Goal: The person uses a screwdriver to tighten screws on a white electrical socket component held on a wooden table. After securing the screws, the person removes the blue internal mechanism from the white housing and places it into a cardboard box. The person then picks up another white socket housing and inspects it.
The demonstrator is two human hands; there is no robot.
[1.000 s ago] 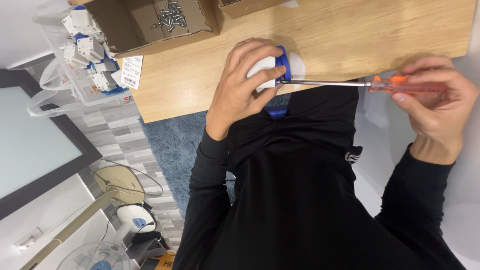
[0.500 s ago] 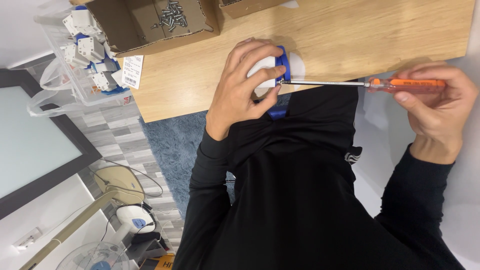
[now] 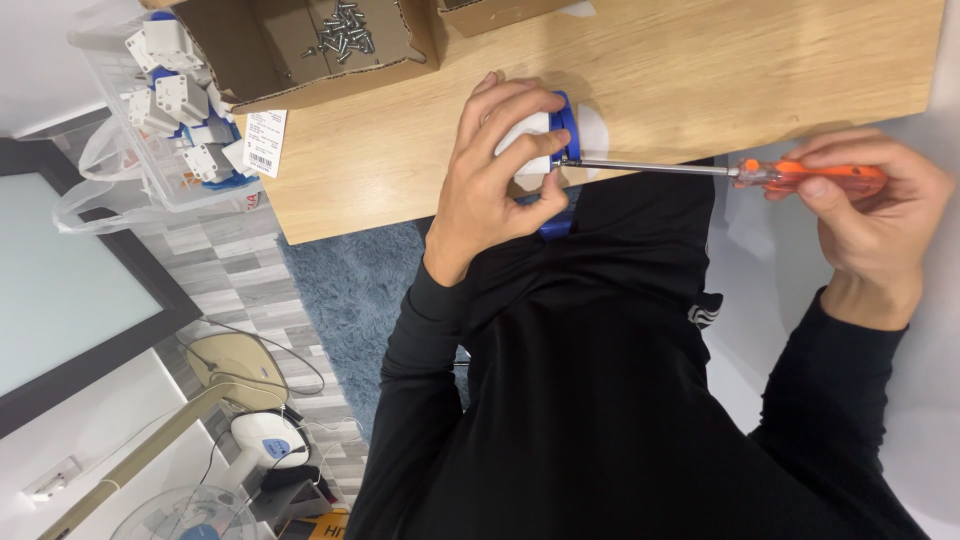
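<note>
My left hand (image 3: 500,165) wraps around a small white and blue plastic part (image 3: 545,140) at the near edge of the wooden table (image 3: 400,170). My right hand (image 3: 875,215) grips the orange handle of a screwdriver (image 3: 800,177). Its long metal shaft runs left, and the tip touches the blue side of the part. Most of the part is hidden under my fingers.
A cardboard box (image 3: 300,50) with several loose screws (image 3: 345,30) sits at the table's far left. A clear plastic bin (image 3: 175,110) of several white and blue parts stands beside it. Below lie a blue rug (image 3: 340,290), a dark framed panel (image 3: 70,290) and a fan (image 3: 190,515).
The hands, the part and the screwdriver stay in nearly the same place. My right hand's fingers have shifted slightly on the handle.
</note>
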